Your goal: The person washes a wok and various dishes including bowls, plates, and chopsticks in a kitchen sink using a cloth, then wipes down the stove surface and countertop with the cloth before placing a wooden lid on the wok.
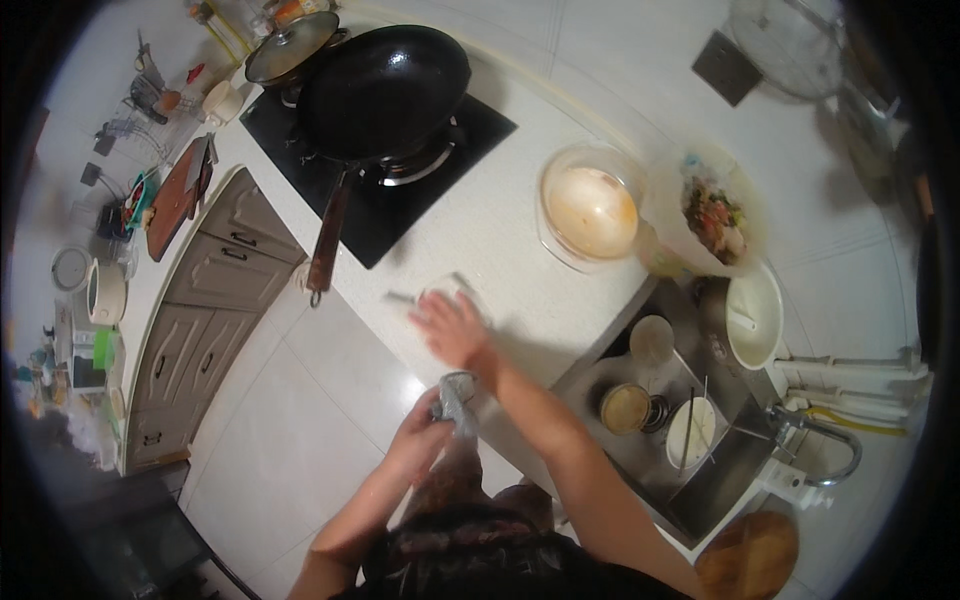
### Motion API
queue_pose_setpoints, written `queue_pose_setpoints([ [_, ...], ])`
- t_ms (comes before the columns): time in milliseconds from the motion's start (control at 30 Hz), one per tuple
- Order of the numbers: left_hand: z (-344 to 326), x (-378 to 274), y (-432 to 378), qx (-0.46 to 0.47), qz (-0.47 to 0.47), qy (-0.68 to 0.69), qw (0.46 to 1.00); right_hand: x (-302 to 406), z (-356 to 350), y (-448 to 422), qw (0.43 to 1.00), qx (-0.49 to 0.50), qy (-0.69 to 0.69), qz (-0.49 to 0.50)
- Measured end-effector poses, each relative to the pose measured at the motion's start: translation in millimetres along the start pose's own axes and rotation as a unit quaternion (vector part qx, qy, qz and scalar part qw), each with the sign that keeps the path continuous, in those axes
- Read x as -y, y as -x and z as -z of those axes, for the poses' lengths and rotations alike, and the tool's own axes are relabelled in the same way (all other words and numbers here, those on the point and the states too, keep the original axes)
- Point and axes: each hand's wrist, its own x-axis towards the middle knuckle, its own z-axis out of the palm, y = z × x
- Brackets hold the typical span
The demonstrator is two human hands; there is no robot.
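Note:
My right hand (454,330) reaches forward over the white countertop (517,315). Its fingers are spread on top of a pale cloth (454,285) with dark edges, pressing it to the surface; hand and cloth are motion-blurred. Close to my body, at the counter's front edge, my left hand (424,435) grips a bunched grey cloth (456,401). Beyond the pale cloth, a black wok (382,90) rests tilted on the gas cooktop (375,232), its wooden handle (330,232) projecting past the counter edge.
Right of the cooktop stands a stained bowl (592,210), beside a bag of food scraps (712,217). The steel sink (600,367) holds a white bowl with chopsticks (690,435) and other dishes. A lidded pot (292,52) sits behind the wok. Knife and cutting board (176,199) lie left.

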Motion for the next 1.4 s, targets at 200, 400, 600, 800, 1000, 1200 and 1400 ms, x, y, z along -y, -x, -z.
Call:
queue_pose_setpoints([
  [200, 44.9, -20.9, 0.6, -0.044, 0.001, 0.078, 0.996, -117.5, 6.1, -44.6, 0.899, -0.088, 0.114, -0.414],
  [400, 47.0, -27.6, -16.2, -0.024, 0.024, 0.118, 0.992, -33.7, -17.1, -99.8, 0.973, 0.004, 0.096, -0.209],
  [600, 51.0, -27.3, -27.7, 0.009, 0.013, 0.021, 1.0, -72.2, 11.6, -45.6, 0.973, -0.016, -0.002, -0.231],
  [800, 44.8, -31.2, -39.0, 0.039, 0.055, -0.016, 0.998, -95.9, 63.7, 110.1, 0.921, 0.062, 0.046, -0.382],
  [1000, 3.7, -35.9, -51.8, 0.065, 0.09, -0.046, 0.993, -106.0, 27.7, 131.2, 0.815, -0.098, 0.186, -0.539],
  [1200, -10.2, -26.8, -75.3, 0.124, 0.079, -0.071, 0.987, 69.7, -0.8, 168.9, 0.92, -0.102, -0.061, -0.373],
  [1400, -75.0, -11.0, -78.6, 0.207, 0.114, -0.159, 0.959, 107.6, 31.0, 322.2, 0.85, 0.019, -0.072, -0.521],
])
